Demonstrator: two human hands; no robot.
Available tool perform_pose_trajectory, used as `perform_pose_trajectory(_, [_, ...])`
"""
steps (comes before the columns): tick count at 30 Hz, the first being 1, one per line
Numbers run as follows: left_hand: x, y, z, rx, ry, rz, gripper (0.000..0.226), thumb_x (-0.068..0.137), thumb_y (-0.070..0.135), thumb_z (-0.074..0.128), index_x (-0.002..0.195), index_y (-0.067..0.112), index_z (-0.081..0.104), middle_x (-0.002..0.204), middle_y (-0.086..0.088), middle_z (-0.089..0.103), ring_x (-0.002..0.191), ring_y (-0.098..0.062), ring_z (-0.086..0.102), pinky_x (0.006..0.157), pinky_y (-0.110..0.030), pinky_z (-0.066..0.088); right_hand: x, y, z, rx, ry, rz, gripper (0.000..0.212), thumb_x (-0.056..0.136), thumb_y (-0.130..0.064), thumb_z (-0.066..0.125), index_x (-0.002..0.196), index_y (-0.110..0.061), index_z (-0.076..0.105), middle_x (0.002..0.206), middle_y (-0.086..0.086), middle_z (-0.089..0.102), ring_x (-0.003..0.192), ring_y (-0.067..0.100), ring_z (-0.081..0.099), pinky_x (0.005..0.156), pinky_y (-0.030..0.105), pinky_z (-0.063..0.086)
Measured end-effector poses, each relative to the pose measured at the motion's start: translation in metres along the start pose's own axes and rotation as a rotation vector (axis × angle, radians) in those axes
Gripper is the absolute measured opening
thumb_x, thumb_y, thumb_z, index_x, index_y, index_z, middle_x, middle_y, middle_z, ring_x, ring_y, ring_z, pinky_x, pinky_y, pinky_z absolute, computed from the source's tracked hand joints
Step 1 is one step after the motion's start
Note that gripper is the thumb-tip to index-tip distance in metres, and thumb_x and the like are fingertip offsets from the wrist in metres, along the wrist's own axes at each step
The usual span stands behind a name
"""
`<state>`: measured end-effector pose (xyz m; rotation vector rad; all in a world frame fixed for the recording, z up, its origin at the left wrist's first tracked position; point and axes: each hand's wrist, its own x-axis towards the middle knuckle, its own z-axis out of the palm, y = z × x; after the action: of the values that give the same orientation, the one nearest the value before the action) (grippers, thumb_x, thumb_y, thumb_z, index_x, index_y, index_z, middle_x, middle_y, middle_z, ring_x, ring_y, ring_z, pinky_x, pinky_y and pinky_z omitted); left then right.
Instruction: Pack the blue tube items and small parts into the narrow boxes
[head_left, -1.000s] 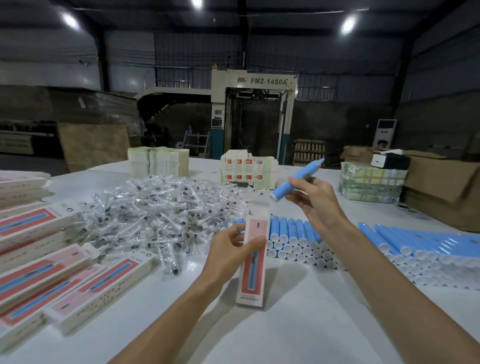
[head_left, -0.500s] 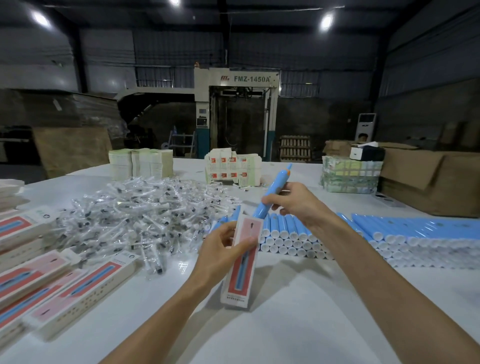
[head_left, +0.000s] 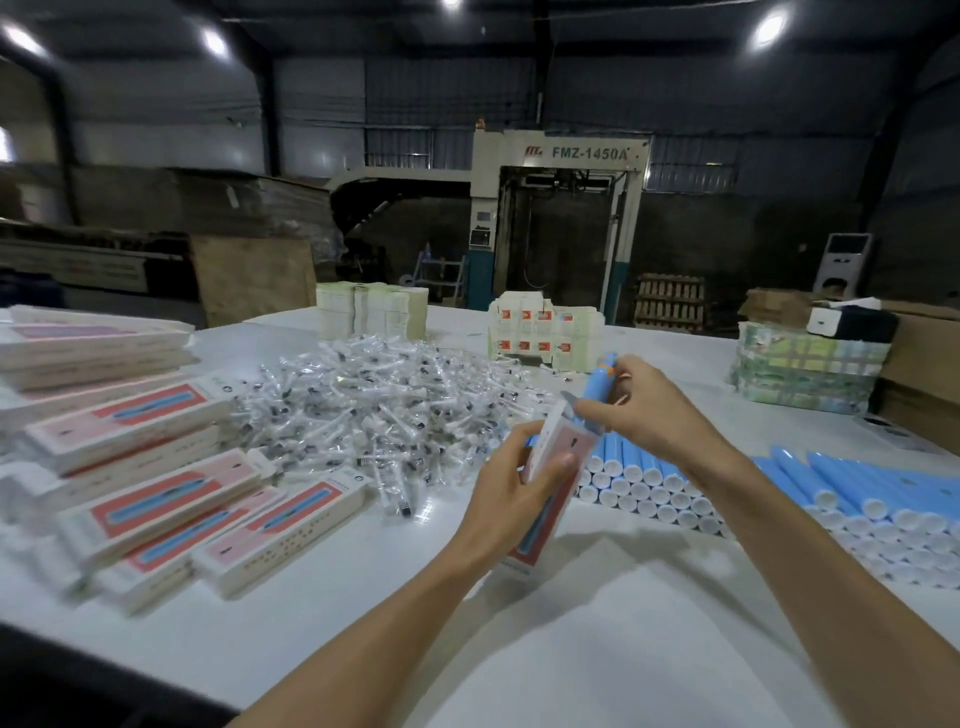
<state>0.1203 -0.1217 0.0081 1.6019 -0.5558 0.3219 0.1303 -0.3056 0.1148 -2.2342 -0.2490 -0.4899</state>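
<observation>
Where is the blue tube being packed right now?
Head view, just right of centre: the blue tube is gripped by the right hand, its lower end at the open top of the narrow box held by the left hand.

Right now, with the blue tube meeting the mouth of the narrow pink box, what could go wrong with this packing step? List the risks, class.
1. The blue plastic tube, gripped by the right hand, meets the narrow pink cardboard box at an angle; it may catch the open flap and crease it.
2. The left hand holds the box tilted, close to the stacked blue tubes; a slip might knock them rolling.
</observation>
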Motion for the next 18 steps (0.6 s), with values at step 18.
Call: perform_pose_trajectory(18, [0.020,-0.004,-0.063,0.251,0.502,0.103,0.042,0.106,0.050,0.061,0.137,0.023,0.052,0.103,0.005,0.073,0.082,-0.008,0.075,0.068,-0.035,0.064,-0.036,-0.004,0.163,0.131,-0.165,0.106,0.010,0.100,-0.001,0.057,0.096,-0.008,0.064,0.084,0.004,0.064,0.071,0.012,0.060,0.066,0.021,0.048])
